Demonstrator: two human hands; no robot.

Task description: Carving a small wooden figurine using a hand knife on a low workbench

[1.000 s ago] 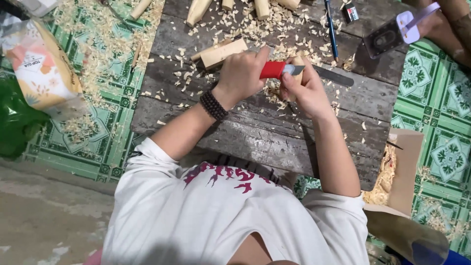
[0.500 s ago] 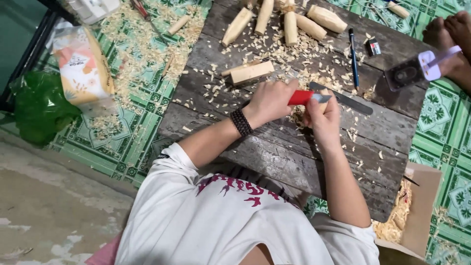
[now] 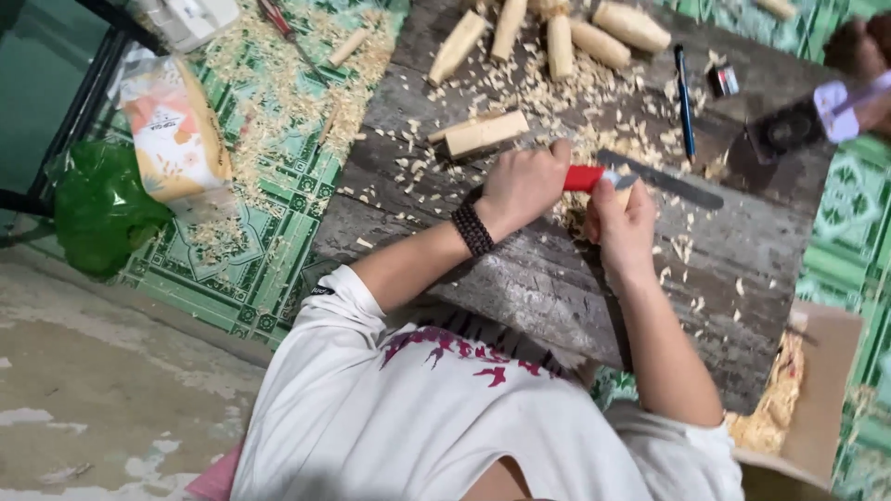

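Left hand (image 3: 522, 186) gripping red-handled knife (image 3: 585, 178), right hand (image 3: 620, 223) closed around a small wood piece (image 3: 624, 192) at the blade, both over a shaving-strewn grey board (image 3: 742, 269); cut block (image 3: 481, 134) near, long blade (image 3: 661, 179) just beside.

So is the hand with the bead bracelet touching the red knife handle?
Touching. The head view shows the left hand closed around the red knife handle, with the fingers wrapped over its top and no gap between them.
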